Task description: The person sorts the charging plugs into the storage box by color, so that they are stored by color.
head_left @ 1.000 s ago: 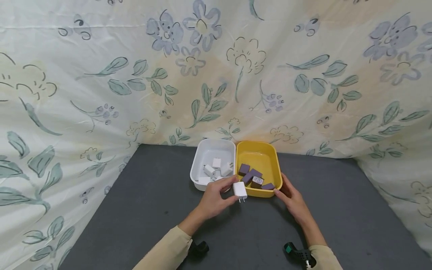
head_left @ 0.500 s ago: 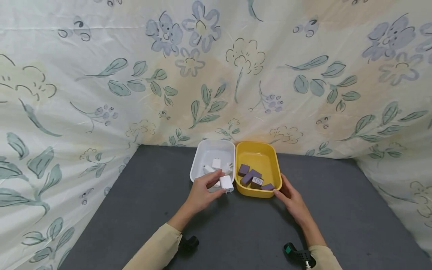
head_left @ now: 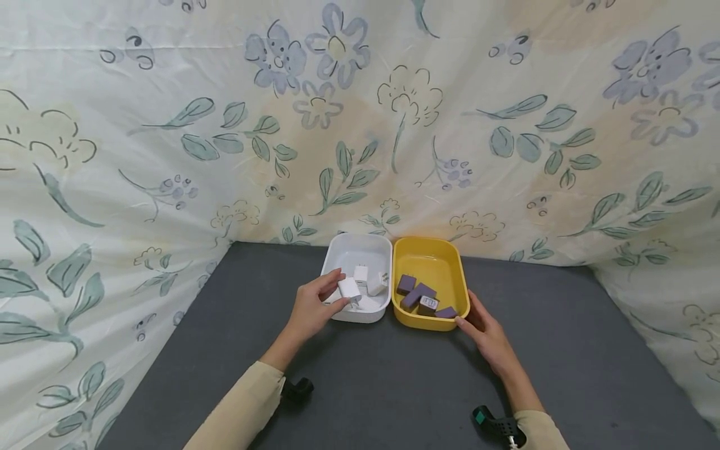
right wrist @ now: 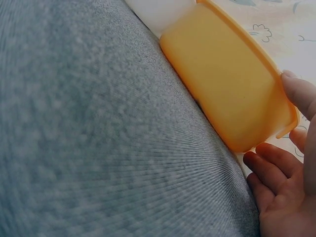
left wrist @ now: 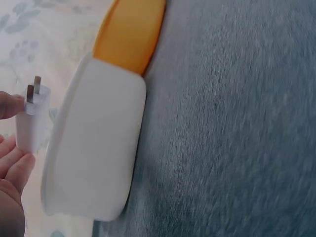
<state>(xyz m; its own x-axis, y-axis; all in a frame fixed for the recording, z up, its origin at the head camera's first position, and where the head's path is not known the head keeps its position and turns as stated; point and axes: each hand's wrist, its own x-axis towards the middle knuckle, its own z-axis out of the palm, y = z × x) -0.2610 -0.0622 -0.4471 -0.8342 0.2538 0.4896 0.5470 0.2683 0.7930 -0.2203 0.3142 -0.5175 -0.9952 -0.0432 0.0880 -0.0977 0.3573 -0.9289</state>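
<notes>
My left hand (head_left: 311, 309) pinches a white plug-in charger (head_left: 349, 289) between thumb and fingers, over the front left of the white bin (head_left: 362, 317). In the left wrist view, two metal prongs stick up from the charger (left wrist: 33, 123). Several more white chargers (head_left: 378, 283) lie inside that bin. At the front right corner of the yellow bin (head_left: 447, 265), my right hand (head_left: 489, 340) holds on, thumb at the rim and fingers along the side. Several purple blocks (head_left: 416, 294) sit in the yellow bin's front half, one showing a pale, marked face.
Both bins stand side by side on a dark grey table (head_left: 394, 387), near its back edge. A flower-printed cloth (head_left: 360, 125) hangs behind and at both sides. Black straps with camera mounts (head_left: 497, 426) are on the wrists.
My left hand has moved left with the white charger, from in front of the yellow bin to over the white bin's left side. The right hand has stayed at the yellow bin's corner.
</notes>
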